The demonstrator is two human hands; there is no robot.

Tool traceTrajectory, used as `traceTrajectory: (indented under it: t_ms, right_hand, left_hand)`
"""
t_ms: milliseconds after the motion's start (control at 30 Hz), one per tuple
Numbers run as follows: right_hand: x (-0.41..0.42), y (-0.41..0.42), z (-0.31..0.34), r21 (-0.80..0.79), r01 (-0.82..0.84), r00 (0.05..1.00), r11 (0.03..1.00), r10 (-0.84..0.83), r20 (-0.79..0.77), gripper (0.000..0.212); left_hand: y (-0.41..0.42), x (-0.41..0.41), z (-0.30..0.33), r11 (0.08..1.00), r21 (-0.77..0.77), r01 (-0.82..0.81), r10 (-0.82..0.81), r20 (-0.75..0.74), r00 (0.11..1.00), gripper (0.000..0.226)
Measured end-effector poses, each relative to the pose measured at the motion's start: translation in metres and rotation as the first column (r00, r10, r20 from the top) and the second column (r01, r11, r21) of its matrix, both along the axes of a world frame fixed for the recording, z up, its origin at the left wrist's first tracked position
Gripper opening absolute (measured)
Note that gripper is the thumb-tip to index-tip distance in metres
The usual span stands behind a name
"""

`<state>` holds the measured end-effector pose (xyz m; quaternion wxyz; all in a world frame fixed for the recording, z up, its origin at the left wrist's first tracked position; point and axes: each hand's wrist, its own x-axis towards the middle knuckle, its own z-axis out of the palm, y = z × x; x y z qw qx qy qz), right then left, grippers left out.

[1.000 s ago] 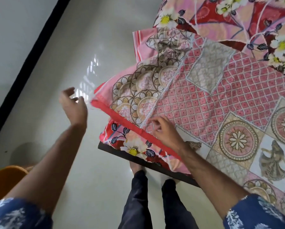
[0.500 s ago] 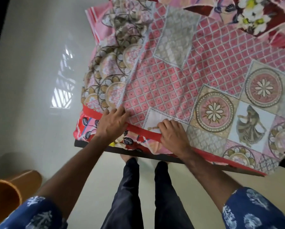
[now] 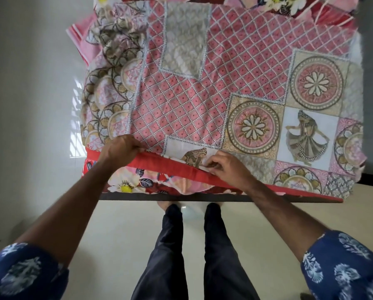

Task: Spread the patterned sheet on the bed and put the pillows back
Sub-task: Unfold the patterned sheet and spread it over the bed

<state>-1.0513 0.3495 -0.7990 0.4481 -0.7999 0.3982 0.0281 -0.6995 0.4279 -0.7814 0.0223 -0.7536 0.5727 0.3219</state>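
Both hands (image 3: 172, 159) now pinching sheet (image 3: 213, 87) edge.

Both hands (image 3: 120, 148) (image 3: 226, 167) on patterned sheet (image 3: 202, 94) hem (red edge), bed (image 3: 181, 197) front.

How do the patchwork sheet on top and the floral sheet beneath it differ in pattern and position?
The patchwork sheet shows lattice diamonds and medallions; the floral sheet shows white flowers. The patchwork sheet lies on top, gripped at its red border by both hands; the floral sheet lies underneath, mostly covered. Both are largely pink and red.
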Motion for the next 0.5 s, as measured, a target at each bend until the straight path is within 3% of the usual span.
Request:
traceTrajectory:
  t_ms: [233,367,500]
  right_hand:
    - [0.012,0.020,-0.011,-0.150,0.098,0.994,0.984,-0.104,-0.032,0.019]
    - [0.017,0.029,-0.010,-0.317,-0.013,0.983,0.948,-0.045,-0.176,0.023]
    - [0.009,0.029,-0.005,-0.339,-0.031,0.962,0.940,-0.064,-0.265,0.036]
  left_hand:
    - [-0.006,-0.006,-0.005,1.000,0.004,-0.027,0.027,0.036,0.999,0.021]
    - [0.001,-0.010,-0.007,0.991,-0.042,0.131,-0.130,0.021,0.991,0.019]
    - [0.015,-0.010,-0.008,0.977,-0.095,0.192,-0.188,0.049,0.981,0.032]
